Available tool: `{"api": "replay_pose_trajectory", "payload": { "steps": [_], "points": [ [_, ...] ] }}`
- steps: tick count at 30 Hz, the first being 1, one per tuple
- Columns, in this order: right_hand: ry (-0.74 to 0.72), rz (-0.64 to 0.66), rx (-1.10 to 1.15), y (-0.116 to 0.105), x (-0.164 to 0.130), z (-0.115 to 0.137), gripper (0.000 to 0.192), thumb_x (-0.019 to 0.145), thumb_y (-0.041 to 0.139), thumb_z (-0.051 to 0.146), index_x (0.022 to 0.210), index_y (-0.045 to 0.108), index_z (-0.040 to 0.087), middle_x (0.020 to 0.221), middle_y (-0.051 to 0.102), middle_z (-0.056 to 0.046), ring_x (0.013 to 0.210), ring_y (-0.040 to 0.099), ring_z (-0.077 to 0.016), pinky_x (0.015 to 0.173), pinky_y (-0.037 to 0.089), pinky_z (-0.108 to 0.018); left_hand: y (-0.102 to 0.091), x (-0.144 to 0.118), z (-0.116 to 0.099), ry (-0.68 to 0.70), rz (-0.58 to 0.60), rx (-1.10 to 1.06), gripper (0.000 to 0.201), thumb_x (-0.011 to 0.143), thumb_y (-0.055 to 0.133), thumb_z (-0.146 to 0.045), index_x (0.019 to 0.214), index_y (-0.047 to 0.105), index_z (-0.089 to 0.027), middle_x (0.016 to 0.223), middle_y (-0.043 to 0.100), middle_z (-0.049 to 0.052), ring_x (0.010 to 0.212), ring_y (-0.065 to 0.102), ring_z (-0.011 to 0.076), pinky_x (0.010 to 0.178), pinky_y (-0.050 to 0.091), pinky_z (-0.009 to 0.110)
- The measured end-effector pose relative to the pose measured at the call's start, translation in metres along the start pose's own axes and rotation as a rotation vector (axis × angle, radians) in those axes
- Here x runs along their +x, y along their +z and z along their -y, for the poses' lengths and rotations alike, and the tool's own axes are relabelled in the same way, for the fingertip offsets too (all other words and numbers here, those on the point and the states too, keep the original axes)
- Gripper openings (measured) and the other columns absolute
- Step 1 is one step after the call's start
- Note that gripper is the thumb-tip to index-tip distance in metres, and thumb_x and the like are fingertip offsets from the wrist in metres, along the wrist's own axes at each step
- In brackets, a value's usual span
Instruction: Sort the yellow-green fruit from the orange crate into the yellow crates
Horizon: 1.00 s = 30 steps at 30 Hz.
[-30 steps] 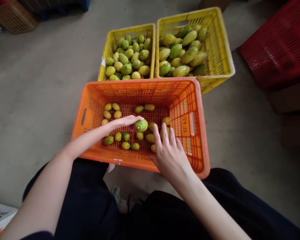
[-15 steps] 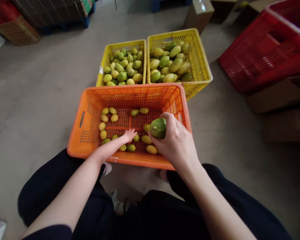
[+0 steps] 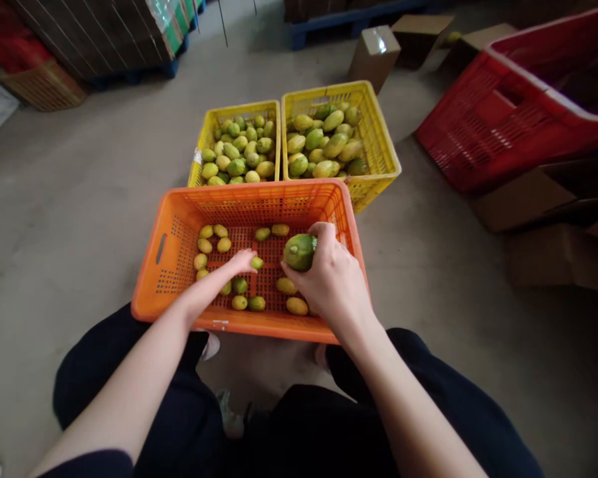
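My right hand (image 3: pixel 331 275) is wrapped round a large green papaya (image 3: pixel 299 252), held above the right part of an orange crate (image 3: pixel 259 194). Its blunt stem end faces left. Inside the crate, my left hand (image 3: pixel 242 261) has its fingers closed on a small yellow-green papaya (image 3: pixel 257 263). More papayas lie spread over the crate floor. A yellow group (image 3: pixel 204 245) sits along the left side, a pair (image 3: pixel 272 232) near the far wall, several (image 3: pixel 240 303) at the near wall, and others (image 3: pixel 297 306) below my right hand, which partly hides that corner.
Two yellow crates, left (image 3: pixel 205 143) and right (image 3: pixel 381 143), hold many papayas just behind the orange crate. A red crate (image 3: pixel 483 113) and cardboard boxes (image 3: pixel 525 199) stand at right. A carton (image 3: pixel 373 56) and loaded pallets are farther back. My legs flank the orange crate's near side.
My left hand has closed on a small papaya and moved it away from the near wall. My right hand still holds the green papaya. The view has shifted slightly.
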State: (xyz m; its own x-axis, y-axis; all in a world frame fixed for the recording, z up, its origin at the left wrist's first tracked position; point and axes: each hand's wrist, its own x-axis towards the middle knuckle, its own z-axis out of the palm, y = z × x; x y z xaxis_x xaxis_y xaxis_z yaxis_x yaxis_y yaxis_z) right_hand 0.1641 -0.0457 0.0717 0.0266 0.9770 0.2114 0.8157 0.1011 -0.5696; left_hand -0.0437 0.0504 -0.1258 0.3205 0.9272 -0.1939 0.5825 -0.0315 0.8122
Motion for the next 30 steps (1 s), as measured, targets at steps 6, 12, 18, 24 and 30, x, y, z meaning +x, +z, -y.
{"api": "replay_pose_trajectory", "payload": {
  "steps": [6, 12, 18, 24, 30],
  "points": [
    [-0.046, 0.009, 0.08, 0.002, 0.0, 0.007, 0.033, 0.073, 0.062, 0.031, 0.101, 0.047, 0.02, 0.086, 0.066, -0.009, 0.074, 0.064, -0.0269, 0.063, 0.048, -0.036, -0.112, -0.014, -0.075, 0.048, -0.11, 0.227, 0.05, 0.057, 0.086, -0.032, 0.098, 0.061, -0.019, 0.105, 0.068, 0.007, 0.104, 0.062, 0.0266, 0.098, 0.044, 0.04],
    [-0.076, 0.022, 0.288, 0.005, -0.006, 0.026, 0.04, 0.07, 0.067, 0.036, 0.102, 0.049, 0.021, 0.095, 0.068, -0.008, 0.083, 0.066, -0.0252, 0.072, 0.05, -0.036, -0.121, -0.093, -0.137, 0.202, -0.303, -0.201, 0.053, 0.065, 0.082, -0.038, 0.108, 0.057, -0.019, 0.108, 0.068, 0.008, 0.101, 0.065, 0.0212, 0.092, 0.051, 0.037],
    [-0.057, -0.022, 0.408, 0.013, -0.014, 0.041, 0.045, 0.068, 0.072, 0.037, 0.103, 0.048, 0.022, 0.093, 0.068, -0.005, 0.08, 0.066, -0.0223, 0.074, 0.051, -0.035, -0.094, -0.129, -0.142, 0.295, -0.365, -0.354, 0.053, 0.066, 0.083, -0.04, 0.109, 0.058, -0.021, 0.114, 0.064, 0.008, 0.104, 0.062, 0.0218, 0.088, 0.054, 0.035],
    [-0.058, -0.026, 0.446, 0.014, -0.011, 0.041, 0.048, 0.066, 0.074, 0.041, 0.102, 0.048, 0.023, 0.095, 0.069, -0.006, 0.081, 0.067, -0.0232, 0.074, 0.053, -0.037, -0.101, -0.131, -0.142, 0.364, -0.417, -0.247, 0.057, 0.065, 0.084, -0.041, 0.111, 0.058, -0.02, 0.114, 0.065, 0.009, 0.103, 0.063, 0.0227, 0.091, 0.053, 0.038],
    [-0.074, -0.062, 0.424, 0.012, -0.01, 0.04, 0.049, 0.066, 0.074, 0.043, 0.102, 0.048, 0.023, 0.096, 0.07, -0.006, 0.082, 0.068, -0.024, 0.075, 0.054, -0.039, -0.099, -0.136, -0.146, 0.418, -0.427, -0.196, 0.057, 0.067, 0.084, -0.04, 0.113, 0.058, -0.021, 0.116, 0.066, 0.009, 0.107, 0.064, 0.0242, 0.095, 0.052, 0.04]
  ]
}}
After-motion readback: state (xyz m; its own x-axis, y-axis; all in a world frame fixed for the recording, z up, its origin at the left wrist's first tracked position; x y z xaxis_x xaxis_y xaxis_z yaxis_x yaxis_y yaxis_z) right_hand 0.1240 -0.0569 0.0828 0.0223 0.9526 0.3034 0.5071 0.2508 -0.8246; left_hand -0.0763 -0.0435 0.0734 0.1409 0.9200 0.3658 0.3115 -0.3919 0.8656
